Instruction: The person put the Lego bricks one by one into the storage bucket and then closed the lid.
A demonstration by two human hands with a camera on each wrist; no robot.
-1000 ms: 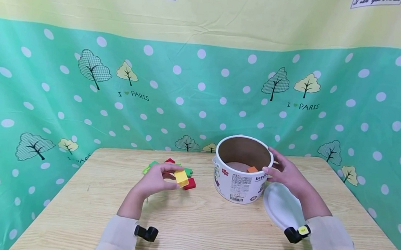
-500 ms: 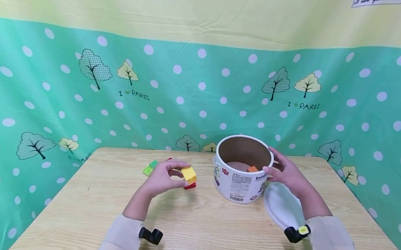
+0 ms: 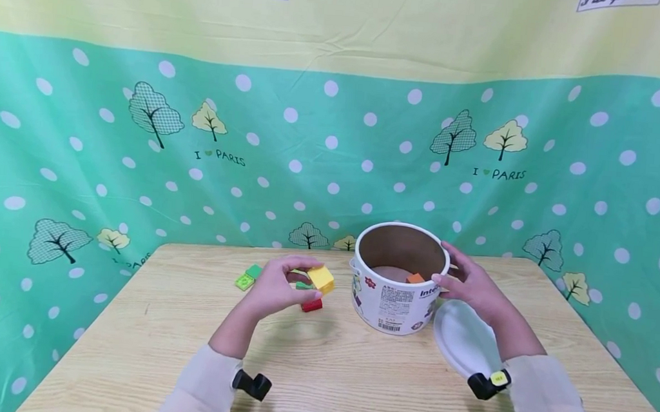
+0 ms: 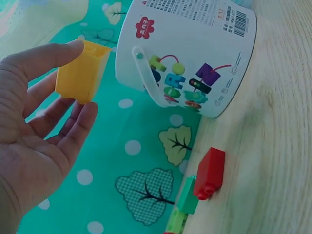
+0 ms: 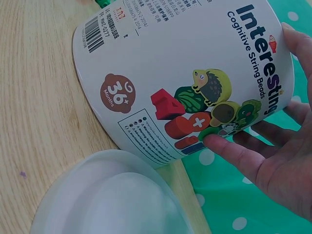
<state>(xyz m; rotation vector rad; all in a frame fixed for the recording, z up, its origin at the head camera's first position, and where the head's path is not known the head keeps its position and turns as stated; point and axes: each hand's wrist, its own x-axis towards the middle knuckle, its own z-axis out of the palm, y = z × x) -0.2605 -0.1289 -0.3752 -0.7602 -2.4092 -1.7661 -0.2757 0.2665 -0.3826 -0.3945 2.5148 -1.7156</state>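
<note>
My left hand (image 3: 277, 289) pinches a yellow toy block (image 3: 321, 279) between thumb and fingers, raised above the table just left of the white bucket (image 3: 383, 307). The left wrist view shows the yellow block (image 4: 80, 73) held by its sides, with the bucket close beyond it. At the bucket's right side, my right hand (image 3: 474, 292) grips the rim, its fingers spread along the wall. An orange block (image 3: 415, 279) lies inside the bucket. Below the left hand are a red block (image 4: 210, 173) and a green block (image 4: 187, 196), partly hidden in the head view.
A pale round lid (image 3: 465, 336) lies on the wooden table (image 3: 351, 382) under the right forearm. Green pieces (image 3: 249, 277) lie left of the left hand. A green dotted cloth (image 3: 289, 138) hangs behind the table.
My left hand has moved right and slightly up with the yellow block, toward the bucket, passing over the red block. The right hand and bucket have stayed in place.
</note>
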